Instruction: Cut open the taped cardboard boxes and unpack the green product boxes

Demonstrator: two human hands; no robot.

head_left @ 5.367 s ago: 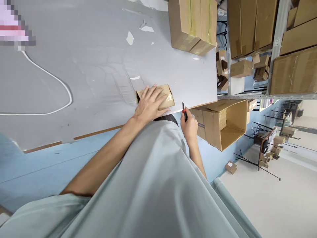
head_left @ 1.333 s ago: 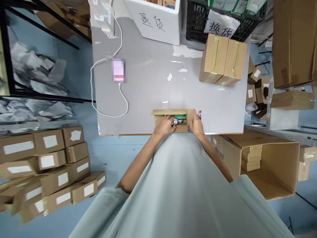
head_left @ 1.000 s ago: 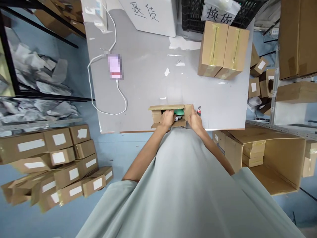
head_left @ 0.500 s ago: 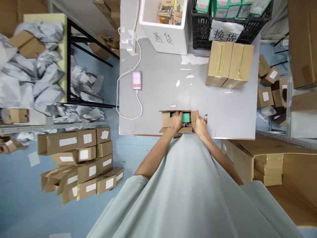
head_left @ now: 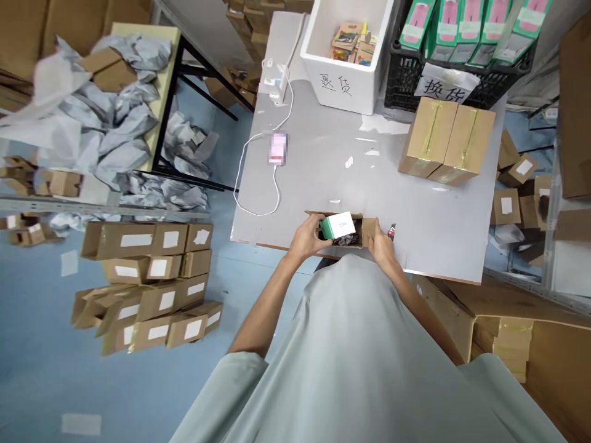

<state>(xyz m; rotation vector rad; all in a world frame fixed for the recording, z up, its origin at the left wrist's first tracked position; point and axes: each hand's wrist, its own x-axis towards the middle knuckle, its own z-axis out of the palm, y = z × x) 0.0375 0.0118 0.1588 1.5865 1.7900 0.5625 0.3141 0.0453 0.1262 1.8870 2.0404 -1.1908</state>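
An open cardboard box (head_left: 368, 231) sits at the table's front edge, dark crumpled filling showing inside. Out of it tilts a small green and white box (head_left: 340, 225), its white face upward. My left hand (head_left: 308, 238) curls around the left end of this small box, fingers and thumb closed about it at the carton's left side. With my right hand (head_left: 381, 245) I grip the right end flap of the cardboard box. Just right of that hand, a small red and black tool (head_left: 392, 231) lies on the table; its kind is hard to make out.
Two taped cartons (head_left: 447, 140) stand at the table's back right, before a black crate (head_left: 401, 86) of green and pink boxes. A white foam bin (head_left: 341, 80) is beside it. A phone (head_left: 277, 149) with a white cable lies left. Labelled cartons (head_left: 159, 277) fill the floor at left.
The small box has come up and tilted, now showing its white face instead of lying green inside the carton. My left hand has shifted to its left end. The camera view has turned slightly.
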